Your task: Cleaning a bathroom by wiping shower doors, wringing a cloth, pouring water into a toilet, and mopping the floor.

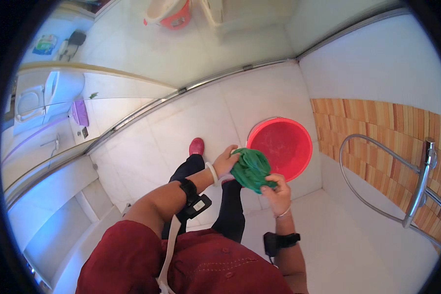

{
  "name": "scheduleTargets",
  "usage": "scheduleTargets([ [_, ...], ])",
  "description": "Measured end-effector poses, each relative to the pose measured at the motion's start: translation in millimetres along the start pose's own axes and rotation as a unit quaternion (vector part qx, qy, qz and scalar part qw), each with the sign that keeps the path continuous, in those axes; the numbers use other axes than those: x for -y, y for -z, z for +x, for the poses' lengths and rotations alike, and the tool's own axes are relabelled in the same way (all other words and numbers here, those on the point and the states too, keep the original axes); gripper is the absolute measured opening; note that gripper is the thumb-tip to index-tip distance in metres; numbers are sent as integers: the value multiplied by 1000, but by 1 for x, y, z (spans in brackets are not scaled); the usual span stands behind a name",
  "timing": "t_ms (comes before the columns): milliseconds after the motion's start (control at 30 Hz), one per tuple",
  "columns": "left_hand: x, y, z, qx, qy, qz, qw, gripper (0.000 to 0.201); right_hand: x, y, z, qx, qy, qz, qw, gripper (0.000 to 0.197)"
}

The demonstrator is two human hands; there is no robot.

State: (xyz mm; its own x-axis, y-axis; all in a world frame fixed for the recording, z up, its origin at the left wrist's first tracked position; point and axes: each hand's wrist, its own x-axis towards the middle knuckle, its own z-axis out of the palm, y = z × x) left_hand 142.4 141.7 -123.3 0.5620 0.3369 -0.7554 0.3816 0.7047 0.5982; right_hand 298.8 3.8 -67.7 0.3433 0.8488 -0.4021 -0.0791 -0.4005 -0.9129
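Note:
A bunched green cloth (251, 169) is held up between my two hands. My left hand (225, 161) grips its upper left edge, with the fingers partly hidden behind the fabric. At the lower right edge, my right hand (278, 190) pinches the cloth between thumb and fingers. Just beyond the cloth, on the right, a round red bucket (299, 169) stands on the floor. The cloth overlaps the left part of the bucket's rim in this view. What the bucket holds, if anything, is hard to make out.
To the right, a metal shower mixer (420, 183) with a looping hose (345, 166) is fixed to the wood-patterned wall tiles (372, 117). A glass partition on a metal floor rail (132, 115) crosses the far left. Past it stand a red and white tub (174, 17) and a toilet (30, 104).

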Motion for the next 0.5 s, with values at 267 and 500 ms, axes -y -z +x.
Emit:
scheduleTargets([
  [267, -43, 26, -35, 640, 21, -422, 642, 39, 47, -117, -3, 60, -216, 512, 829, 42],
  [500, -68, 46, -64, 73, -61, -248, 964, 32, 25, -134, 39, -159, -195, 339, 907, 25],
])
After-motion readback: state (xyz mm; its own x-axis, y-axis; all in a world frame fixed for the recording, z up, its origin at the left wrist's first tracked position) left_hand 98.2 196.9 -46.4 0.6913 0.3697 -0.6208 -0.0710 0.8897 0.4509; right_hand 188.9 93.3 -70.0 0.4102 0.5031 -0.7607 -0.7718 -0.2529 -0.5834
